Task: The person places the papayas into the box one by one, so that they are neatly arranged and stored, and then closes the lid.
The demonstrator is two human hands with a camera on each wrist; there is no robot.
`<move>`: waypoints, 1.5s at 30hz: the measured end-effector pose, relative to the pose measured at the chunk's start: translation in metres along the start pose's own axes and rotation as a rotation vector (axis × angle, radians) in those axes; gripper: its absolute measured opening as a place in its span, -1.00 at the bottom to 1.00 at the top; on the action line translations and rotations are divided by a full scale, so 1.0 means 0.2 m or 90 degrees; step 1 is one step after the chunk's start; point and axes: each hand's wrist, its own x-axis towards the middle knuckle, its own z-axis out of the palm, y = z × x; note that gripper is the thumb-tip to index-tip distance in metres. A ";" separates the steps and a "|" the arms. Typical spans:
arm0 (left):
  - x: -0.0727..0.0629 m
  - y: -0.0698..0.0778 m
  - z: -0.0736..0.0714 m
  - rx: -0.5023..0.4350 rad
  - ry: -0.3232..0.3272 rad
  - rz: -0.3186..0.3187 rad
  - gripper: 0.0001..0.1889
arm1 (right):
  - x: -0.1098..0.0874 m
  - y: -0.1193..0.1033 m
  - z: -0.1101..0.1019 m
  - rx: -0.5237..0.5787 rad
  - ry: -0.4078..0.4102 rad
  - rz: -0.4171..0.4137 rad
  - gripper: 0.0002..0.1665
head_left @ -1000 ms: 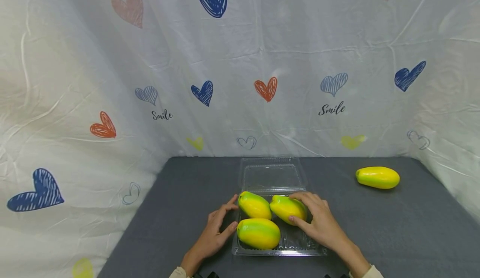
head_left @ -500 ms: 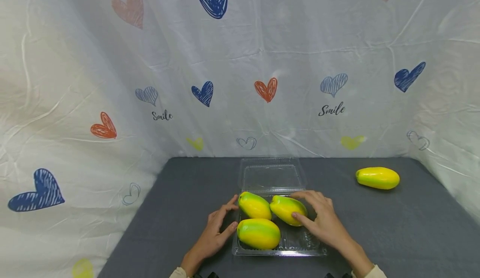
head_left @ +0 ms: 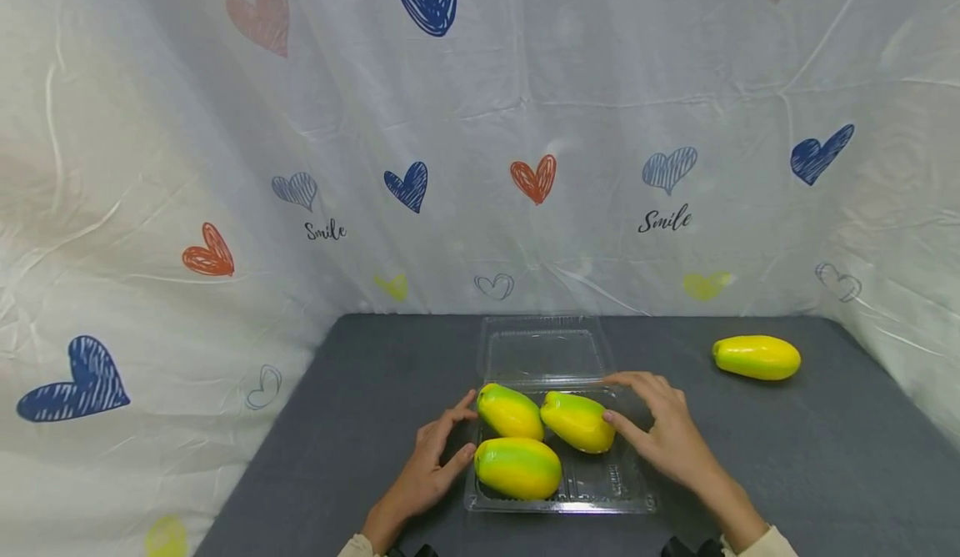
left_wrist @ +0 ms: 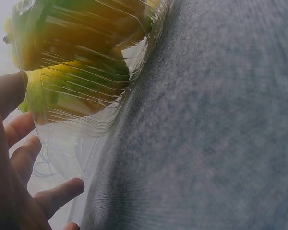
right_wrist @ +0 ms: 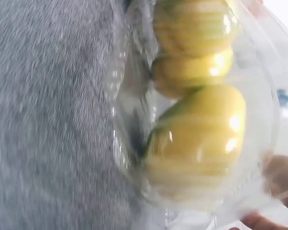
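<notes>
A clear plastic clamshell box stands with its lid folded back, away from the person. In it lie three yellow-green papayas: a back left papaya, a back right papaya and a front papaya. My left hand rests against the box's left side, fingers spread, as the left wrist view also shows. My right hand is spread at the box's right side, thumb beside the back right papaya; whether it touches is unclear. The right wrist view is blurred.
Another papaya lies at the back right of the dark grey table. A white curtain printed with hearts hangs behind the table and along its sides.
My right hand has let go of the back right papaya and moved right. That papaya stays in the box. My left hand has not moved.
</notes>
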 end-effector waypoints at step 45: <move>0.00 0.00 0.01 0.007 0.014 -0.016 -0.61 | -0.07 0.44 -0.32 -0.053 0.157 0.098 -0.62</move>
